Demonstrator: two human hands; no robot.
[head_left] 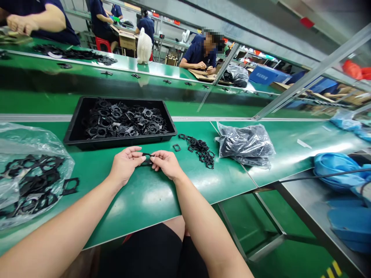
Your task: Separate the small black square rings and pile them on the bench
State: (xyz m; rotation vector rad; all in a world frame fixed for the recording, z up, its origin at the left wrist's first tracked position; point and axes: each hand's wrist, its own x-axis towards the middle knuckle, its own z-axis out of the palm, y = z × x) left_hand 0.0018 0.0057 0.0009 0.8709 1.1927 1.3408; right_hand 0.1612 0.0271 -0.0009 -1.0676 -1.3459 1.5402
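Black frame (147, 163), its ends hidden, seems pinched in both half-curled hands (167, 163).

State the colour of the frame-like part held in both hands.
The frame-like part is black, seen best in the head view.

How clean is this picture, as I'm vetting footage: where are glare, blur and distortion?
Head view: white glare patches on the green tabletop, bright glints on the clear-wrapped bundle; head view: upper right corner dark and soft, edges look stretched; head view: the black part between left hand and right hand shows little detail.
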